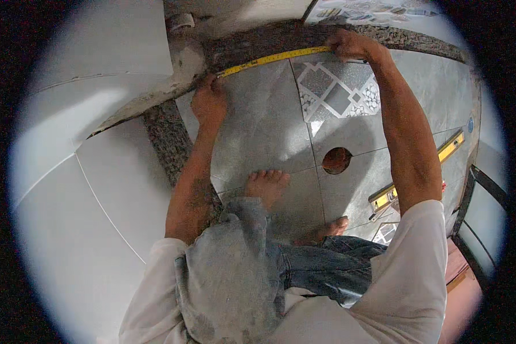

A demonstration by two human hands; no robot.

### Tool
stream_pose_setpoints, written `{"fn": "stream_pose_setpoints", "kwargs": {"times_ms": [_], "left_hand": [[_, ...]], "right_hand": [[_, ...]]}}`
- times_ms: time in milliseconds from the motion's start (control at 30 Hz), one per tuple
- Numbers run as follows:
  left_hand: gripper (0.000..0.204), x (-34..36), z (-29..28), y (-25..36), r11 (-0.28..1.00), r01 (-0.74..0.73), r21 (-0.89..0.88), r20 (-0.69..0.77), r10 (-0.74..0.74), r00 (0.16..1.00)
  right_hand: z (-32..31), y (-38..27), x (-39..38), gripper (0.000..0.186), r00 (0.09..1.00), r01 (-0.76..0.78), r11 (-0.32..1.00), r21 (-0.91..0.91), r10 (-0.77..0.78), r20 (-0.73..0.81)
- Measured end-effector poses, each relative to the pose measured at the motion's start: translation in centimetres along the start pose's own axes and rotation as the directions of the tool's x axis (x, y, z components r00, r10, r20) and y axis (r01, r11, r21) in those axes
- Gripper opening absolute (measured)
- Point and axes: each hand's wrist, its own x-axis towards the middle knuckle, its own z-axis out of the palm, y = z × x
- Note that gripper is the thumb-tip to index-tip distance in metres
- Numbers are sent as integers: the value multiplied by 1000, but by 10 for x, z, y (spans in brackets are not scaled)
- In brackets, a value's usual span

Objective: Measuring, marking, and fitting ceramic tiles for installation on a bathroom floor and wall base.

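A yellow tape measure (275, 58) is stretched out between my two hands, along the far edge of the grey floor tiles (258, 114). My left hand (208, 102) pinches its left end, close to the corner of the wall. At the other end my right hand (350, 47) is closed around the tape; its case is hidden by the fingers. Just below the tape lies a patterned tile (338, 92) with white lines and pebble-like patches. Bare rough mortar (258, 43) runs along beyond the tape.
A round hole (336, 160) opens in the tiles between my arms. A yellow spirit level (450, 146) lies on the right, partly behind my right arm. White wall panels (103, 189) rise on the left. My bare foot (266, 186) stands on the tiles.
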Motion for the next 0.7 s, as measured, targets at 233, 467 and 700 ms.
{"fn": "stream_pose_setpoints", "kwargs": {"times_ms": [233,467,700], "left_hand": [[22,-3,-3,2,998,-13,56,-23,14,1000],[22,-3,3,-4,993,-119,16,-166,120,979],[21,-5,0,-1,998,-63,22,-30,64,998]], "right_hand": [[-9,-9,-7,53,993,-110,992,61,107,45],[-11,-8,-4,55,998,-31,998,49,29,51],[0,7,5,56,996,-80,996,-43,82,39]]}}
